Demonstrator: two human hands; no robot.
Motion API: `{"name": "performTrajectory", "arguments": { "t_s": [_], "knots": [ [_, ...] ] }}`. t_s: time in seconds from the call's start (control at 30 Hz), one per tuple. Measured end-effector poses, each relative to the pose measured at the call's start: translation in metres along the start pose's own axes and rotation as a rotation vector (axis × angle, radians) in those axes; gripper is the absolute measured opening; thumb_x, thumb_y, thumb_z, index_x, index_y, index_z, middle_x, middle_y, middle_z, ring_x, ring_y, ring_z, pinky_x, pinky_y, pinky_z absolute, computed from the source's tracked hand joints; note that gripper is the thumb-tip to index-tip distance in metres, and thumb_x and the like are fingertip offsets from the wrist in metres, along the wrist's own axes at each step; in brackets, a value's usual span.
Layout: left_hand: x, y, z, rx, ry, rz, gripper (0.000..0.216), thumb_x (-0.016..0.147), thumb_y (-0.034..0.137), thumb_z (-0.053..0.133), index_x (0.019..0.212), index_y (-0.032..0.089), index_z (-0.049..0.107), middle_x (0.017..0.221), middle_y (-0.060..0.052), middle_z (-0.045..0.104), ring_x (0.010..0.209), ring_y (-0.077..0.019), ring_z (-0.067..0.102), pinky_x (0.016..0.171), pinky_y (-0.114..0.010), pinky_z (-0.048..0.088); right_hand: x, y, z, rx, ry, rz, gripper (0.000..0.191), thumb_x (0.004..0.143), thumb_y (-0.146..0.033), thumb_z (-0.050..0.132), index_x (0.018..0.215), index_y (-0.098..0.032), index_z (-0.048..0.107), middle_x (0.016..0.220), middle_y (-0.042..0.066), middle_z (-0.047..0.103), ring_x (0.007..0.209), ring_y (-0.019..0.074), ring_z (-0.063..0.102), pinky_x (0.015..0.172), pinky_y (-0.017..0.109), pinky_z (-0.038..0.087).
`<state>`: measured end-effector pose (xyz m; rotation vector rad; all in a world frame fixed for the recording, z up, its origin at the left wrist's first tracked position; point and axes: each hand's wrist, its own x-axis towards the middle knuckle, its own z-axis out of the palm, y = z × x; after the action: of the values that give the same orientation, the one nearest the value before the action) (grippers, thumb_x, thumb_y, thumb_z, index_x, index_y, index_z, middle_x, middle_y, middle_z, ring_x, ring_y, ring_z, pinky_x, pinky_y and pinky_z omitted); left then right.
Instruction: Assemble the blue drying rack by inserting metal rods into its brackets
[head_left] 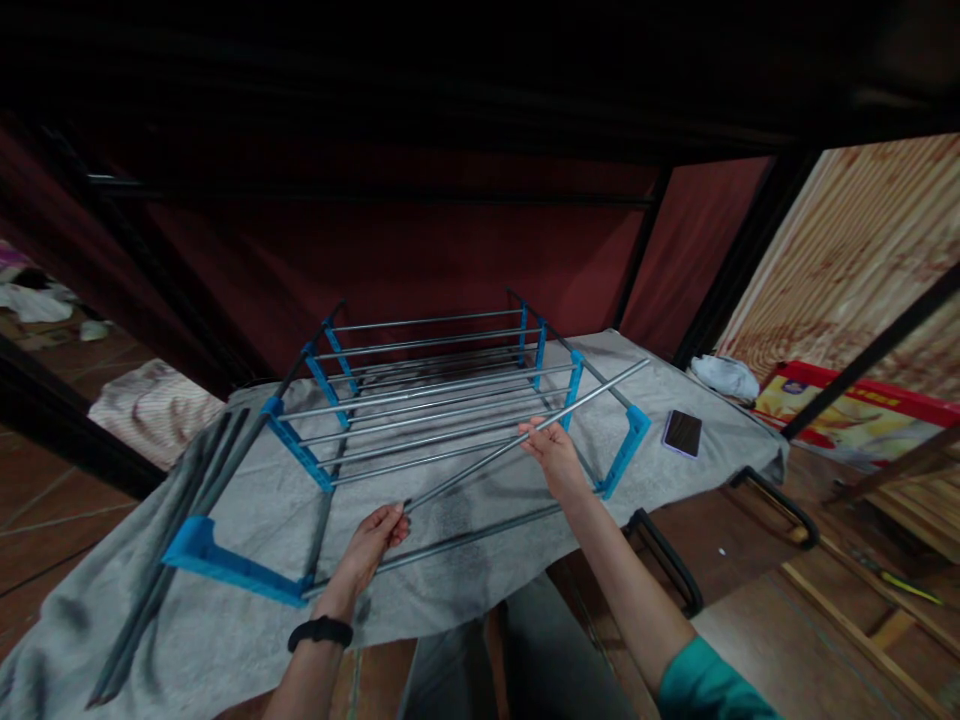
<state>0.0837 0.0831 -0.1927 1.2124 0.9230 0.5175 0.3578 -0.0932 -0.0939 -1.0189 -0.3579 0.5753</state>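
A thin grey metal tube (pixel 480 462) slants across the front of a half-built rack, its right end raised. My left hand (pixel 379 535) pinches its lower left end. Further along, my right hand (pixel 551 450) grips the same tube near its middle, thumb and fingers closed round it. The rack (pixel 427 392) lies on its side, with blue plastic connectors joined by several grey tubes. At its front corners are a left blue connector (pixel 232 570) and a right blue connector (pixel 626 452). One more tube (pixel 472 535) runs along the front bottom edge.
A grey blanket (pixel 247 650) covers the low surface. Loose grey tubes (pixel 161 580) lie at its left edge. A phone (pixel 682 433) rests on the right side. Black metal posts (pixel 742 270) stand around, with black handles (pixel 776 505) and a red-yellow box (pixel 847 415) on the right.
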Motion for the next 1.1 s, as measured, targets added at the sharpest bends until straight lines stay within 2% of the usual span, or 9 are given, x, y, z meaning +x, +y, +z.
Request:
{"name": "performTrajectory", "arguments": {
  "t_s": [0.57,0.67,0.73,0.87,0.97,1.1],
  "knots": [
    [-0.007,0.006,0.007,0.098,-0.016,0.047,0.048,0.064,0.063,0.073,0.075,0.017,0.062,0.07,-0.001,0.062,0.062,-0.0124,0.055,0.058,-0.024,0.041,-0.009,-0.01,-0.003,-0.03,0.054,0.019,0.04,0.06,-0.042,0.082,0.088,-0.025,0.06,0.087,0.0,0.07,0.09,0.0173,0.067,0.079,0.031,0.054],
    [-0.009,0.008,0.007,0.126,-0.014,0.084,0.05,0.061,0.059,0.076,0.086,0.016,0.067,0.076,-0.002,0.064,0.066,-0.0133,0.056,0.059,-0.024,0.041,-0.006,-0.013,-0.001,-0.035,0.046,-0.002,0.039,0.061,-0.042,0.082,0.089,-0.025,0.06,0.085,0.0,0.069,0.093,0.0184,0.067,0.08,0.031,0.054],
    [-0.01,0.008,0.008,0.158,-0.018,0.113,0.053,0.058,0.055,0.079,0.092,0.017,0.069,0.073,0.0,0.062,0.064,-0.0132,0.054,0.059,-0.024,0.04,-0.003,-0.016,0.002,-0.052,0.038,-0.018,0.038,0.062,-0.042,0.082,0.088,-0.025,0.06,0.082,-0.001,0.067,0.096,0.0194,0.067,0.081,0.032,0.054],
    [-0.007,0.004,0.014,0.237,-0.01,0.165,0.047,0.052,0.049,0.081,0.085,0.017,0.071,0.064,0.001,0.06,0.058,-0.0139,0.049,0.056,-0.026,0.037,0.003,-0.019,0.007,-0.081,0.028,-0.019,0.04,0.061,-0.044,0.08,0.09,-0.025,0.06,0.084,-0.001,0.068,0.093,0.0192,0.067,0.082,0.035,0.054],
    [-0.005,0.002,0.022,0.303,-0.031,0.224,0.036,0.055,0.046,0.078,0.079,0.019,0.072,0.07,-0.003,0.066,0.068,-0.0199,0.057,0.063,-0.029,0.043,0.005,-0.017,0.009,-0.079,0.021,-0.018,0.04,0.061,-0.045,0.08,0.09,-0.025,0.061,0.086,0.0,0.069,0.093,0.0188,0.067,0.084,0.035,0.053],
    [-0.003,0.003,0.03,0.446,-0.065,0.302,0.025,0.063,0.041,0.073,0.08,0.022,0.075,0.082,-0.007,0.072,0.083,-0.0264,0.063,0.078,-0.035,0.048,0.004,-0.008,0.009,-0.067,-0.028,-0.013,0.041,0.064,-0.045,0.08,0.094,-0.026,0.06,0.086,0.0,0.07,0.091,0.0185,0.067,0.085,0.037,0.053]
  ]
}}
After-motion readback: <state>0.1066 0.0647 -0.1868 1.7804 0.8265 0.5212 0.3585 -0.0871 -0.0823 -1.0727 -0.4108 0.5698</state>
